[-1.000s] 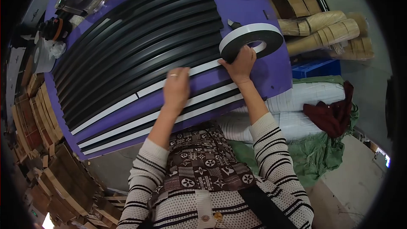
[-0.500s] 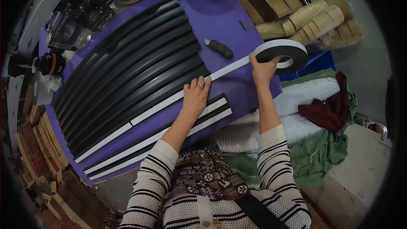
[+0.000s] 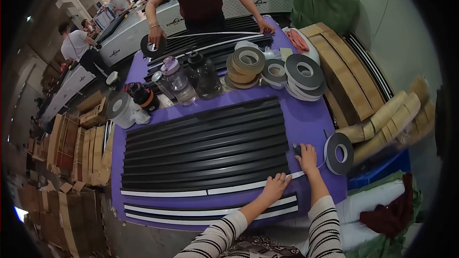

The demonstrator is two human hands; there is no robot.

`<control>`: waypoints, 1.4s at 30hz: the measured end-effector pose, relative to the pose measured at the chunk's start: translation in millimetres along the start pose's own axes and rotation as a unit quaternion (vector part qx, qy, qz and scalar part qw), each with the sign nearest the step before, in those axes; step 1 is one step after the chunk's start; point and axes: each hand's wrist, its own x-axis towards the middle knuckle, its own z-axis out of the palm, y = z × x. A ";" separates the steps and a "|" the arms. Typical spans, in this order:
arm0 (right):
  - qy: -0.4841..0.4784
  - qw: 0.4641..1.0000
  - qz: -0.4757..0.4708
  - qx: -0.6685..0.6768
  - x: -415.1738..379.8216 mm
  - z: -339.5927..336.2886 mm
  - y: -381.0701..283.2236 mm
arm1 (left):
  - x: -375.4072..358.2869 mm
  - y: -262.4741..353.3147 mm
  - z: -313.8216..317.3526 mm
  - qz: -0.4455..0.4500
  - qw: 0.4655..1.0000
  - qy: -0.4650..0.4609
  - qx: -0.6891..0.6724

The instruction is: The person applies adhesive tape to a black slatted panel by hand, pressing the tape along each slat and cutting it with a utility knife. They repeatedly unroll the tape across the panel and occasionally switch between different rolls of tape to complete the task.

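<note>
My left hand (image 3: 276, 187) presses down with its fingers on a white adhesive tape (image 3: 244, 187), which runs along the nearest black ribbed strip and past its right end. My right hand (image 3: 309, 158) closes its fingers at the utility knife (image 3: 297, 150), whose dark body is mostly covered. Beside that hand, the tape roll (image 3: 331, 149) lies at the right edge of the purple table, its free band still linked to it. Black strips (image 3: 205, 148) lie side by side behind the tape. Separate strips with white tape (image 3: 191, 216) lie nearer to me.
Bottles (image 3: 179, 83) and stacked tape rolls (image 3: 306, 83) stand along the table's (image 3: 315, 114) far side. Across it, a co-worker (image 3: 198, 0) handles tape and a roll. Cardboard boxes (image 3: 83, 210) stand at left, wrapped rolls (image 3: 382, 119) at right.
My right hand has let go of the tape roll and moved left to the utility knife. The roll now rests at the table edge. The view has tilted up, showing the co-worker.
</note>
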 end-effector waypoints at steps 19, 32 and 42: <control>-0.023 0.994 0.100 -0.037 -123.6 -12.3 -46.2 | -9.4 -5.7 -3.7 0.037 0.997 -0.002 -0.073; -0.181 0.979 0.094 0.004 -99.8 -54.8 -34.7 | -8.1 -4.1 0.7 0.030 0.998 0.010 -0.061; 0.103 0.994 0.014 0.013 87.8 30.0 -20.4 | -11.6 -4.6 -4.4 0.034 0.998 -0.016 -0.057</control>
